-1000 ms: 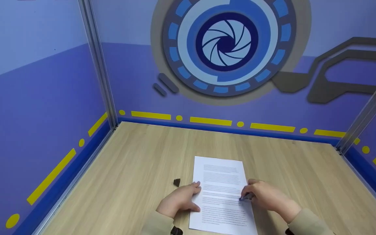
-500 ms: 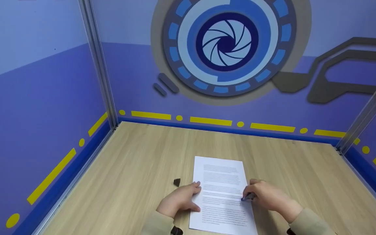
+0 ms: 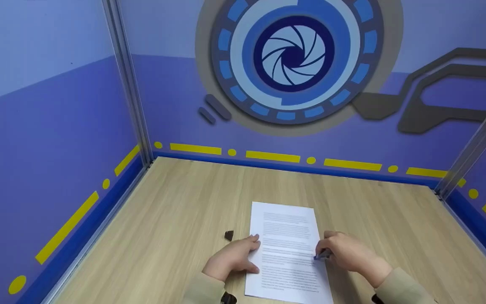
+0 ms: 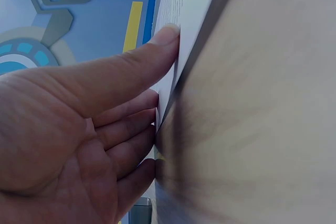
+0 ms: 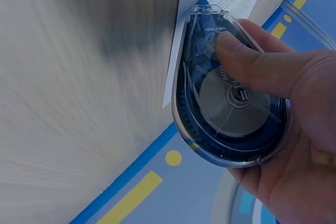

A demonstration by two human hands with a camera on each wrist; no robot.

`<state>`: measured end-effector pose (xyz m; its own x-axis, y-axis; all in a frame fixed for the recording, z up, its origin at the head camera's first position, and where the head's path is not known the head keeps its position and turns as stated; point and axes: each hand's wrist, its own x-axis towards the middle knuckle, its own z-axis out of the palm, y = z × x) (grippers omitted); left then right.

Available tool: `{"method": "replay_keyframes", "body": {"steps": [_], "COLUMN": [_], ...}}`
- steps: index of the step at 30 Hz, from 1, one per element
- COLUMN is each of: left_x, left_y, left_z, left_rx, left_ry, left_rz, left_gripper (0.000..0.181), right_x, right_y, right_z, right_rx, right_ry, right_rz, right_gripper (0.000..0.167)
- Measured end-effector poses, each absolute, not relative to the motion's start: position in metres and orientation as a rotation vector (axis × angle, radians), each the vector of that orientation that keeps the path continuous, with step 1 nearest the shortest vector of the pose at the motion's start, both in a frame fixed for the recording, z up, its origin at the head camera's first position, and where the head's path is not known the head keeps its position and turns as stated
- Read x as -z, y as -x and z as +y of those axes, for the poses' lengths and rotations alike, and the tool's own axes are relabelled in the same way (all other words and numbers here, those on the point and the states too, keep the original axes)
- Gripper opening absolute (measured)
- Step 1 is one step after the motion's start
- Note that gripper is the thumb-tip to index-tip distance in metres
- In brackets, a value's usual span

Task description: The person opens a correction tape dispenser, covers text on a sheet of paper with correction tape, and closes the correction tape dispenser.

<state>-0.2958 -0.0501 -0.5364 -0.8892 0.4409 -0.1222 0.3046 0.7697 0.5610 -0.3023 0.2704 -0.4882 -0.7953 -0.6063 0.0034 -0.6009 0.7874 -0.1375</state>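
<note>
A printed sheet of paper [image 3: 287, 278] lies on the wooden table. My left hand [image 3: 231, 256] rests on its left edge, thumb and fingers spread apart; in the left wrist view the thumb [image 4: 139, 64] touches the paper's margin. In my right hand [image 3: 348, 254] is a clear and dark blue correction tape dispenser [image 5: 233, 103], pinched between thumb and fingers. Its tip meets the paper near the right ends of the text lines, around the lower middle. In the head view the fingers hide most of the dispenser.
A small dark brown piece [image 3: 228, 235] lies on the table [image 3: 184, 202] just left of the paper, close to my left hand. Blue and purple panels [image 3: 171, 101] with metal corner posts [image 3: 129, 84] enclose the table at the back and sides.
My right hand has slid slightly to the right with the correction tape dispenser, toward the paper's right edge. The left hand and paper look still.
</note>
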Motion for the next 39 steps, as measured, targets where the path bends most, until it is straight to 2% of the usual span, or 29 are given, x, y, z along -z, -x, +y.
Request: {"method": "replay_keyframes", "body": {"steps": [15,22,39], "left_x": [0.537,0.5353,0.5369], "left_y": [0.2956,0.2945,0.2964], "left_z": [-0.0502,-0.0512,-0.0487], "left_rx": [-0.788,-0.769,-0.807], "left_ry": [-0.58,-0.627,-0.559], "left_rz": [2.722,2.742,2.712], "left_gripper": [0.075,0.074,0.076], "right_x": [0.4874,0.4879,0.4883], "right_y": [0.3021,0.3031,0.3021], "right_z": [0.27,0.271,0.2745], "right_rx": [0.159,0.156,0.165], "right_ry": [0.956,1.011,0.973], "right_rz": [2.946,2.956,2.962], "right_gripper": [0.028,0.033,0.033]}}
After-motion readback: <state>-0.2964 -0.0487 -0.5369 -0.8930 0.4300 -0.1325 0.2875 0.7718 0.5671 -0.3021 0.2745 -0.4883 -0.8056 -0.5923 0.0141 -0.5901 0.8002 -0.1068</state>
